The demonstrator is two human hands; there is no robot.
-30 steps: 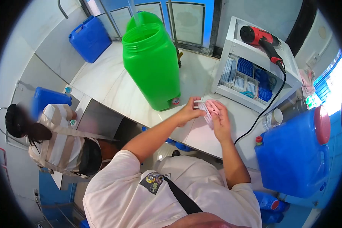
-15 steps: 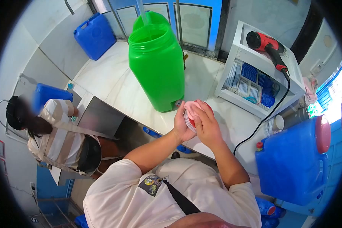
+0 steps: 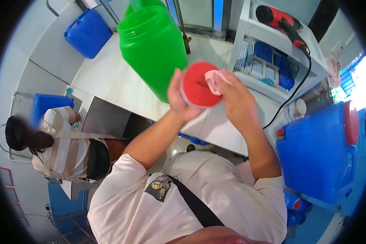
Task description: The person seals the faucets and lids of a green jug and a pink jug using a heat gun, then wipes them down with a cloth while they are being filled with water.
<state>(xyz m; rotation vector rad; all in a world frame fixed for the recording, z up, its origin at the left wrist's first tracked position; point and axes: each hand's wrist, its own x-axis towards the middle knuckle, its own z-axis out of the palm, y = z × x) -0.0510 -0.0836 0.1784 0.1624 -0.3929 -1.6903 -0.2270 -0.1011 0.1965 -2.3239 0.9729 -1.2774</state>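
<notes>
A large round red lid (image 3: 195,83) is gripped at its left edge and underside by my left hand (image 3: 179,99). Its top faces up toward me. My right hand (image 3: 239,97) pinches a pink cloth (image 3: 216,81) and presses it against the right part of the lid. Just beyond my hands, a tall green jug (image 3: 154,53) stands with its wide threaded mouth uncovered. A clear tube (image 3: 136,7) goes down into that mouth.
To the right are a blue container (image 3: 313,158) with a red cap and a white shelf unit (image 3: 268,81) topped by a red-black heat gun (image 3: 278,22), its cord trailing down. Another blue jug (image 3: 88,33) stands at back left. Someone in a striped shirt (image 3: 65,142) works at the left.
The lid has turned from nearly edge-on to showing its red top. The cloth has moved to its right side. My hands are somewhat farther apart, and the view has shifted.
</notes>
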